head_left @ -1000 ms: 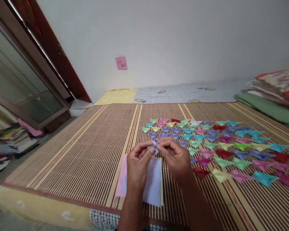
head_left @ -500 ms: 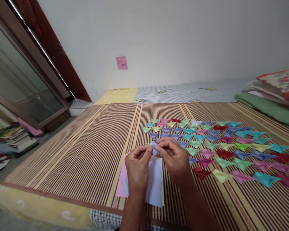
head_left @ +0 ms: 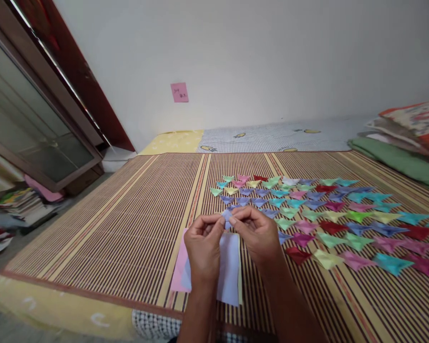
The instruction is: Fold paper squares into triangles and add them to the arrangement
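Note:
Between my two hands is a small piece of pale blue folded paper (head_left: 227, 218). My left hand (head_left: 204, 240) pinches its left side with thumb and forefinger, and my right hand (head_left: 256, 233) pinches its right side. Parts of the paper are hidden behind my fingers. Below it, under my left wrist, lies a short stack of paper sheets (head_left: 230, 274), lavender on top, with pink and pale yellow edges showing. Right of my hands, rows of folded paper pieces (head_left: 329, 258) in many colours are spread out, pointed at their ends.
A striped bamboo mat (head_left: 128, 228) covers the bed. Folded cloths and a green pillow (head_left: 393, 159) are piled at the far right. On the wall hangs a pink note (head_left: 179, 92). Books (head_left: 19, 205) are stacked on the left beside a glass-panelled cabinet door (head_left: 39, 109).
Both hands have shifted very slightly, still pinching the pale blue paper. The view has moved a little; the laid-out pieces and the stack look unchanged.

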### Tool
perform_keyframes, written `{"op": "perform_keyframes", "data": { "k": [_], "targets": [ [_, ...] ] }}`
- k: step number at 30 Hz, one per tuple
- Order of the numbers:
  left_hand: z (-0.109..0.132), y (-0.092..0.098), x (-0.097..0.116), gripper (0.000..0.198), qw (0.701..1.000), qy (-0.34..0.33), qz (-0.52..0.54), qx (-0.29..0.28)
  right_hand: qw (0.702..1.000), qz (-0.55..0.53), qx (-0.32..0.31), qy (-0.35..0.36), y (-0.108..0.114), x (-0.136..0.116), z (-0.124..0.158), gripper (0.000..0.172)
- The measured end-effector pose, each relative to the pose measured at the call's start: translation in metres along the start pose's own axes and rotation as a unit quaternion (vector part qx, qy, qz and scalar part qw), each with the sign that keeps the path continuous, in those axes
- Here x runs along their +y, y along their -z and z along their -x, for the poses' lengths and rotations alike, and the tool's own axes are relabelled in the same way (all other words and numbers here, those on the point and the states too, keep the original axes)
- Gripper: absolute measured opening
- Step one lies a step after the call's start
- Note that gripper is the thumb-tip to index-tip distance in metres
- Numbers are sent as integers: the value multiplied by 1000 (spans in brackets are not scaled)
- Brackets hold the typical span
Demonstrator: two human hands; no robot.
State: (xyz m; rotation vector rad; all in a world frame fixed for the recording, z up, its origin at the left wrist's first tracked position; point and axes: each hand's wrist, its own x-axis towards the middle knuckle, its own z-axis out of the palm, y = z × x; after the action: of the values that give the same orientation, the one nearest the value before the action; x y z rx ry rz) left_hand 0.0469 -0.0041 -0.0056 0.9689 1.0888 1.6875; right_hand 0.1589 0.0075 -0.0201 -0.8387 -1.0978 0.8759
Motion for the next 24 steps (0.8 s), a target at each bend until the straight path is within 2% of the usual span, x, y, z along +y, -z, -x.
{"op": "perform_keyframes", "data": {
  "k": [7,11,15,24],
  "targets": [
    [0,-2,-7,13,1000,-24,6,19,999,-31,6,-16,-5,2,0,12],
    [1,-4,-7,13,998,-50,-14,43,996,-30,36,-78,-7,1,-1,20],
    [4,-7,-5,12,995,-74,-38,51,992,-5,-5,-127,-5,-5,-2,26],
    [5,-8,-6,21,997,-27,19,67,994,39,2,-104,-5,-9,2,23]
  ]
}}
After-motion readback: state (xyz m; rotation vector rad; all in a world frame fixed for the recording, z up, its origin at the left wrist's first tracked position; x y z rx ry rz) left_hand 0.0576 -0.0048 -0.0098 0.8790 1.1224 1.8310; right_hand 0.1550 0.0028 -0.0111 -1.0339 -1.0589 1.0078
